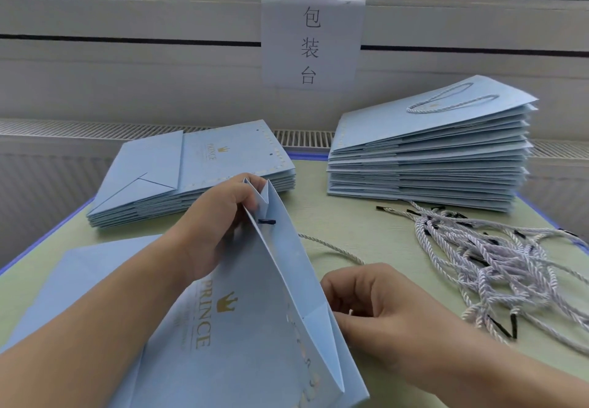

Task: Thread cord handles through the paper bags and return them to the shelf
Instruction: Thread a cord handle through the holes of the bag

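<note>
Left hand (223, 216) pinches the far top corner of the open bag (255, 328) at the bench's near edge; our right hand (376, 305) pinches a cord (334, 250) whose tip already pokes through one hole. We judge one finished stack (427, 159) far right, one unthreaded stack (191, 172) far left, loose cords (497, 264) uncountable

two bare forearms and hands (220, 226), no sleeves, rings or watch showing.

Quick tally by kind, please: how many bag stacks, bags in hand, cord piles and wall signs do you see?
Bag stacks: 2, left stack, right stack
Bag in hand: 1, bag
Cord piles: 1, cords
Wall signs: 1, sign
Total: 5
</note>
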### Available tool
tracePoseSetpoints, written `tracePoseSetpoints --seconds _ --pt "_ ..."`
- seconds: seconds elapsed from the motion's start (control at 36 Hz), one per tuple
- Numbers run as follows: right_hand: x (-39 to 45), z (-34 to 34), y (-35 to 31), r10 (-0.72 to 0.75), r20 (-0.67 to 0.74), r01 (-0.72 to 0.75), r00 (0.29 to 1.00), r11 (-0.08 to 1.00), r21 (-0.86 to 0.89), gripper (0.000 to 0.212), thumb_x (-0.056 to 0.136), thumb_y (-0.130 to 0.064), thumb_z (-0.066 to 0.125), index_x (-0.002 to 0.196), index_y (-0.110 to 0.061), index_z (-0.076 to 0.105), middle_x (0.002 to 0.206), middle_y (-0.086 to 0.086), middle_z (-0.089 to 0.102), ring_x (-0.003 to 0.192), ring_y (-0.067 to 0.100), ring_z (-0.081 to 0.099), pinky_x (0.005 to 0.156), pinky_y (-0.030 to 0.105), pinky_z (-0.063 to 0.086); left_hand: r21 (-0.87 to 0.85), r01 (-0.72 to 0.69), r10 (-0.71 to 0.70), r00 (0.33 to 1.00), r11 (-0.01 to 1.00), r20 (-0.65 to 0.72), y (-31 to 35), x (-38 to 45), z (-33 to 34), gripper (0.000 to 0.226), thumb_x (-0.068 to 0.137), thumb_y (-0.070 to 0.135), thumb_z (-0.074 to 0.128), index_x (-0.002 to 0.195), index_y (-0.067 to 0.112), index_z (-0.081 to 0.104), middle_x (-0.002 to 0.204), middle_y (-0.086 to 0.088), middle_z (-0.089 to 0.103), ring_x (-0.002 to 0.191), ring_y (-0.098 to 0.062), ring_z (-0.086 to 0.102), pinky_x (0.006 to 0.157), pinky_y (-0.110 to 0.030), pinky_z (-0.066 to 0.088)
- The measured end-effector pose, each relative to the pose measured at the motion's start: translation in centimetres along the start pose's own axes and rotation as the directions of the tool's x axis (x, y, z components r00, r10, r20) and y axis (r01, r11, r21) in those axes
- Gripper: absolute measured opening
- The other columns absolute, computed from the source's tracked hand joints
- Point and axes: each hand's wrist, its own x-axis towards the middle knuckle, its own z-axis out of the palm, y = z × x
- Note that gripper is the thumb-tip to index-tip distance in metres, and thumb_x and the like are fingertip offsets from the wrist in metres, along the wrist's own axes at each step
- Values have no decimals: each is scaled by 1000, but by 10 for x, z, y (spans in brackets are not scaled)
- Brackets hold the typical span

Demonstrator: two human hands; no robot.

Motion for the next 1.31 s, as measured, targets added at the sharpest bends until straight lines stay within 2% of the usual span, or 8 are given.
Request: tracePoseSetpoints --seconds 0.11,0.56,0.72,0.81,0.97,1.08,1.17,1.31 --pt "0 4 0 -48 -35 47 998 998 -41 12 78 -28 62 75 -20 71 78 20 68 67 16 52 62 32 39 12 -3 3 1000 1000 0 0 0 0 36 49 15 45 83 16 56 74 -8 50 67 -23 48 64 -32 40" --pt "-3 3 1 36 -35 -19 999 915 404 20 69 0 64 85 -7 55 70 8 66 57 12 61 56 16 47 10 3 -3 1000 1000 20 4 -1 1 41 48 14 46 88 14 53 74 -9 49 66 -24 47 62 -30 40" --pt "-8 1 -4 -81 -78 91 994 987 133 32 66 -44 60 96 -33 60 68 -2 63 64 9 54 66 18 43 37 9 -9 1000 999 2 3 -1 1 40 48 14 45 87 16 54 73 -8 46 62 -23 45 60 -29 38" --pt "-10 3 -5 -180 -142 162 974 979 -127 45 66 -43 59 110 -50 53 68 -1 63 61 9 54 65 18 46 71 12 -12 1000 997 8 1 -1 4 32 48 14 45 79 17 53 65 -4 47 53 -18 45 54 -24 37" --pt "-6 0 -6 -47 -67 23 997 947 -319 14 80 -16 65 90 -20 75 57 -7 55 53 4 46 56 25 42 116 18 -19 1000 993 5 -4 1 10 31 48 13 46 77 18 56 59 -2 51 48 -16 47 48 -21 38" --pt "-2 2 -4 -20 -99 -29 995 882 -470 5 81 -26 70 76 -29 70 69 -11 50 61 4 45 60 25 39 115 22 -24 1000 993 10 -6 0 11 33 47 13 46 79 17 56 56 0 50 43 -14 47 44 -19 38" --pt "-1 5 4 -145 -165 35 976 843 -536 3 73 -40 66 71 -42 67 101 -27 43 92 0 44 79 23 39 128 18 -18 1000 992 2 -6 1 12 33 48 15 45 79 18 56 57 -1 50 46 -16 47 46 -20 38" --pt "-2 7 15 -437 -187 209 880 709 -673 12 72 -40 55 79 -33 61 104 -24 50 93 4 46 80 29 42 124 19 -20 1000 992 6 -4 0 12 27 50 17 46 76 19 54 55 1 51 46 -16 49 48 -20 38"
